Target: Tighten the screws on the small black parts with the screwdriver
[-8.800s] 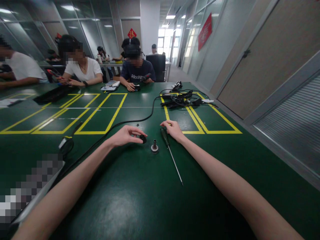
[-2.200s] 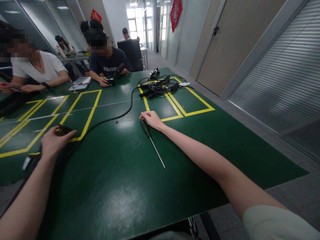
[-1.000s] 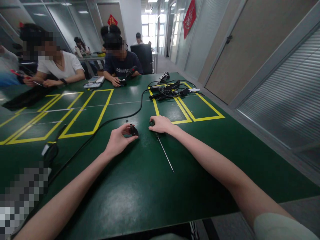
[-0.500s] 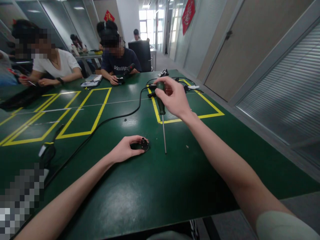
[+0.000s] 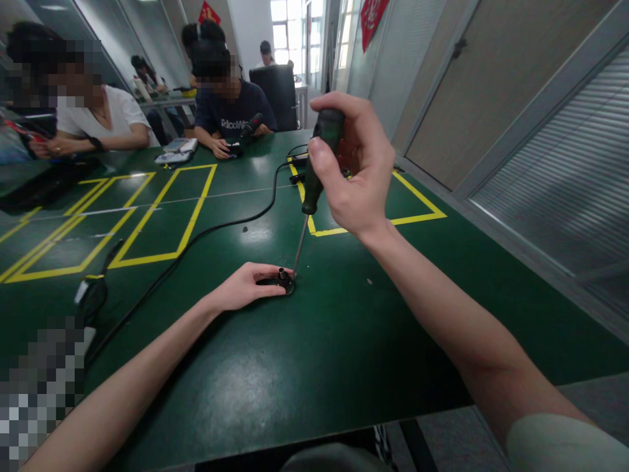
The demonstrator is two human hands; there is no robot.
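Note:
My right hand (image 5: 358, 164) is closed around the dark green handle of a screwdriver (image 5: 319, 174). Its thin metal shaft slants down to the left, and the tip is at the right edge of a small round black part (image 5: 284, 282) with a short upright tube on top. Whether the tip sits in a screw is too small to tell. My left hand (image 5: 246, 287) pinches that part between thumb and fingers and keeps it on the green tabletop (image 5: 236, 387).
A black cable (image 5: 206, 229) runs across the table, with a coiled cable (image 5: 93, 295) at left. Yellow tape (image 5: 378, 226) marks rectangles on the surface; black items lie partly behind my right hand. Two people (image 5: 236, 111) work across the table. A small bit (image 5: 369, 281) lies right.
My right hand has lifted and tilted the screwdriver, and its tip has moved left and up to the black part. My left hand still holds the part in nearly the same place.

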